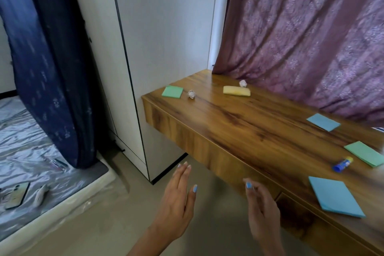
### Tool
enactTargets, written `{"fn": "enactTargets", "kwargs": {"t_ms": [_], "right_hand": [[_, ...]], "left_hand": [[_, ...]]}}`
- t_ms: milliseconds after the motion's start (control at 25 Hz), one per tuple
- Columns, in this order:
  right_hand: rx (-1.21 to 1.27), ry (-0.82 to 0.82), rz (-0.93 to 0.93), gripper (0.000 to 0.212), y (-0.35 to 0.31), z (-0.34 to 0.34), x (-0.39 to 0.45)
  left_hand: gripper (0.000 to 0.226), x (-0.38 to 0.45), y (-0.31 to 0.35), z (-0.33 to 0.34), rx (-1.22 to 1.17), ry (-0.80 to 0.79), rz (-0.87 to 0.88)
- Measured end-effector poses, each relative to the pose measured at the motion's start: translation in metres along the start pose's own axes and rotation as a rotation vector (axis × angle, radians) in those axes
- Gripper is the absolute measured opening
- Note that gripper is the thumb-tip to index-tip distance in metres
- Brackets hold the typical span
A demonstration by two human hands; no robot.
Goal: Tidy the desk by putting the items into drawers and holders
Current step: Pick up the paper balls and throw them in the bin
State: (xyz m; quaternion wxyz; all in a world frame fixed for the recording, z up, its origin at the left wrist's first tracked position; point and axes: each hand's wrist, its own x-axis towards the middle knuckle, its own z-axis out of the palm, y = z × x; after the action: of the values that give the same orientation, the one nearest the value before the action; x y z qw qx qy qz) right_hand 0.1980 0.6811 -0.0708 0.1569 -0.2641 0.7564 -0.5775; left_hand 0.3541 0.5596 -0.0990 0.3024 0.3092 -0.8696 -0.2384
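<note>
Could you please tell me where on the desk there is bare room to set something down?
The widest bare stretch of the desk lies between the yellow sponge and the far blue pad. It is crowded around the glue stick, between the green pad and near blue pad.

Wooden desk (239, 122) bears paper pads (334, 196), glue stick (342, 164)
</note>
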Motion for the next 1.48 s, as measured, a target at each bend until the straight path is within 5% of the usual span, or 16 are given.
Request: {"fn": "enactTargets", "kwargs": {"t_ms": [400,1040,1480], "right_hand": [[-0.047,-0.074,-0.092,0.026,-0.025,0.059,0.075],[-0.11,-0.162,-0.246,0.036,-0.067,0.127,0.317],[-0.234,-0.179,-0.257,0.039,-0.052,0.159,0.43]], "left_hand": [[0.059,0.097,-0.04,0.001,-0.057,0.057,0.064],[0.051,0.355,-0.091,0.048,0.031,0.159,0.016],[0.037,0.459,-0.158,0.089,0.42,-0.157,-0.261]]}}
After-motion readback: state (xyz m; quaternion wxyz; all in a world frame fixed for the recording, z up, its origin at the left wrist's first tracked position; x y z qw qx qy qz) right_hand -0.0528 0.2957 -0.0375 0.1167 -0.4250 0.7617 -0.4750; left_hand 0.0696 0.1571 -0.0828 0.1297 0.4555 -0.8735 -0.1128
